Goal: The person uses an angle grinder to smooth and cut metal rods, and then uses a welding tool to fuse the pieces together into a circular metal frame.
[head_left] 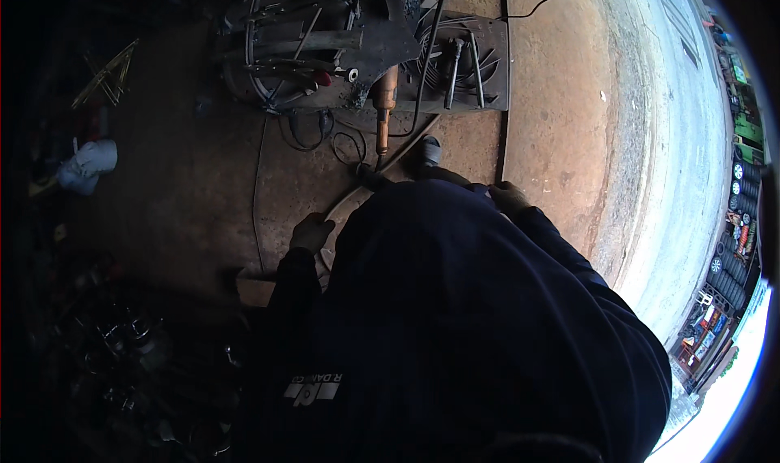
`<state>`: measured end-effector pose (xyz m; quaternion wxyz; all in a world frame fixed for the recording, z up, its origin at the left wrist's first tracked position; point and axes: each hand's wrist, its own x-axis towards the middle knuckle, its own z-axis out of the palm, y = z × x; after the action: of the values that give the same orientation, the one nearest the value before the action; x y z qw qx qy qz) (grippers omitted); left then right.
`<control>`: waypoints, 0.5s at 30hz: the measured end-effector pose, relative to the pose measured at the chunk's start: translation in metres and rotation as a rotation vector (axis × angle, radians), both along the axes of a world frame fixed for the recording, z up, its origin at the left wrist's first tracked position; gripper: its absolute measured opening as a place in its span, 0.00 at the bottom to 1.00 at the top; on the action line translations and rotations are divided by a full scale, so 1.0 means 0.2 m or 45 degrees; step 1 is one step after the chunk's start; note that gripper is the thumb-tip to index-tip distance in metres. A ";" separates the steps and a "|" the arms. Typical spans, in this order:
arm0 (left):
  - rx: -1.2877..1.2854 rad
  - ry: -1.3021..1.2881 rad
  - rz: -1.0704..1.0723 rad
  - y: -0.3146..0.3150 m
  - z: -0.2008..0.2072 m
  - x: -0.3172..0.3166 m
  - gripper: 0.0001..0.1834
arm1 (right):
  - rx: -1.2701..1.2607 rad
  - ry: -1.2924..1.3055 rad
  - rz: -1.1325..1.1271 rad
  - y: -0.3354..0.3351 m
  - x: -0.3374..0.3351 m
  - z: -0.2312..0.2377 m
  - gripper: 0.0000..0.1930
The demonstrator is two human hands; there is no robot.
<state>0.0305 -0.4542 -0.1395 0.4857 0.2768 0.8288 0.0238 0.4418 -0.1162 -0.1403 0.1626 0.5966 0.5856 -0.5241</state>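
Note:
My left hand [311, 234] is low to the left of my body, its fingers curled at the end of a long, thin brown strip [382, 175]. The strip bends up and right across the floor; whether it is hose or flat metal I cannot make out. My right hand [510, 196] is beside my right leg, knuckles up, its fingers mostly hidden. Ahead, an orange power tool like a grinder [385, 106] lies with its handle off the edge of a dark metal worktop [500, 81]. Both hands are apart from it.
On the worktop lie a hammer [453, 73], a metal rod [476, 69] and coiled rods [431, 45], beside a heap of dark metal pieces [301, 41]. Black cables [260, 187] trail over the brown floor. A pale cloth bundle [88, 164] is at left, a road [666, 179] at right.

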 end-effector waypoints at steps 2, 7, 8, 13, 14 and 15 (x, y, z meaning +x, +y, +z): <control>-0.043 -0.035 0.077 0.13 0.06 0.03 0.33 | -0.033 0.035 0.043 -0.01 0.21 -0.08 0.25; -0.065 -0.017 0.113 0.31 0.17 0.10 0.32 | -0.061 -0.023 -0.152 0.05 0.28 -0.14 0.23; -0.074 -0.020 0.126 0.35 0.20 0.12 0.32 | -0.133 -0.031 -0.159 0.10 0.26 -0.14 0.25; -0.019 -0.005 0.146 0.50 0.28 0.19 0.33 | -0.201 0.096 -0.186 0.39 0.12 -0.23 0.25; -0.018 -0.004 0.153 0.51 0.29 0.20 0.33 | -0.178 0.123 -0.162 0.43 0.06 -0.23 0.24; -0.005 -0.002 0.189 0.51 0.30 0.21 0.33 | -0.084 0.140 -0.157 0.47 0.00 -0.22 0.21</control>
<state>0.0733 -0.3513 -0.0801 0.4839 0.2134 0.8467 0.0583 0.4425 -0.0215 -0.1849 0.1170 0.5962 0.5382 -0.5841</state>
